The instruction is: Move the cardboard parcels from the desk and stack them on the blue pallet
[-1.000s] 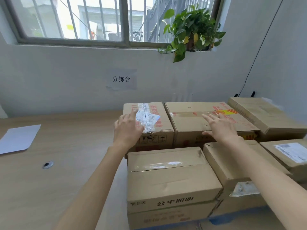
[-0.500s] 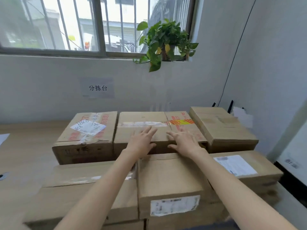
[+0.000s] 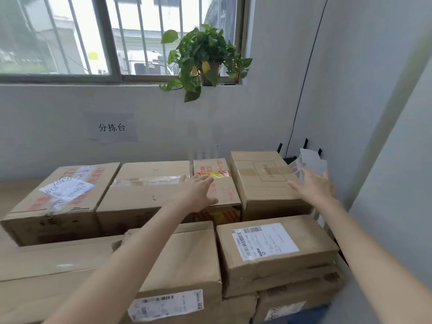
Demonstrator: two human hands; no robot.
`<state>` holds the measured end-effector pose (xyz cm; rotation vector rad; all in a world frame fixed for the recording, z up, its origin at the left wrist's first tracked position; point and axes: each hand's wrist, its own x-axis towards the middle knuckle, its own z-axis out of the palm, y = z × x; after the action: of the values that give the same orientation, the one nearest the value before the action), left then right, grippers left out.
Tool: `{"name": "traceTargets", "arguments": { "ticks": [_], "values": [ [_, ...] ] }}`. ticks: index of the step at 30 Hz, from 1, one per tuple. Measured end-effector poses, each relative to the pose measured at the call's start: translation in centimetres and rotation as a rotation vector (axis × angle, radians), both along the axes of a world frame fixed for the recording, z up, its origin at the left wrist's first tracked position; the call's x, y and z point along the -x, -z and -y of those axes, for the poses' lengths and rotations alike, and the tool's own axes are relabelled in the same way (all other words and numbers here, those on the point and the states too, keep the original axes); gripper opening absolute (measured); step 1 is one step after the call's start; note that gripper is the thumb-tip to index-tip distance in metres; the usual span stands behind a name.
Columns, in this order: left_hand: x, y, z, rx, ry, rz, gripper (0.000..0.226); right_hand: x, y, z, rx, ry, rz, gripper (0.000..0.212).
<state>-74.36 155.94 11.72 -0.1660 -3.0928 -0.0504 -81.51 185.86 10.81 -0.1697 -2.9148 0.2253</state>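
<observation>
In the head view the left hand (image 3: 198, 192) is open, its fingers straight and spread, over the middle far parcel (image 3: 149, 195) beside its red-yellow tape. The right hand (image 3: 313, 188) is open too, fingers straight, at the right edge of the far right parcel (image 3: 259, 178). Neither hand holds anything. The near parcels (image 3: 275, 242) are stacked above a strip of the blue pallet (image 3: 304, 315).

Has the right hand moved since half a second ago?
Yes. The right hand went rightward, off the red-and-yellow taped box to the far-right box.
</observation>
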Motion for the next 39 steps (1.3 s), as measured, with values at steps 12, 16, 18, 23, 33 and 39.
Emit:
{"name": "traceTargets", "arguments": {
  "ticks": [12,16,18,23,33,39],
  "values": [
    [2.9,4.2,-2.0,0.339,0.068,0.034,0.063,1.0,2.4,-3.4,0.061,-0.131,0.270,0.058],
    [2.6,4.8,-2.0,0.345,0.061,-0.018,0.060,1.0,2.4,-3.2,0.117,-0.161,0.261,0.057],
    [2.5,4.9,-2.1,0.322,0.053,-0.026,0.059,1.0,2.3,-3.3,0.132,-0.174,0.277,0.057],
    [2.7,4.6,-2.2,0.254,0.035,0.029,0.058,1.1,2.1,-4.4,0.186,-0.266,0.356,0.096],
    [3.4,5.6,-4.4,0.082,0.070,-0.024,0.049,0.7,3.0,-4.9,0.263,-0.338,0.354,0.076],
    [2.8,5.4,-4.0,0.078,0.099,-0.079,0.044,0.5,3.4,-4.7,0.253,-0.343,0.318,0.073]
  ]
}}
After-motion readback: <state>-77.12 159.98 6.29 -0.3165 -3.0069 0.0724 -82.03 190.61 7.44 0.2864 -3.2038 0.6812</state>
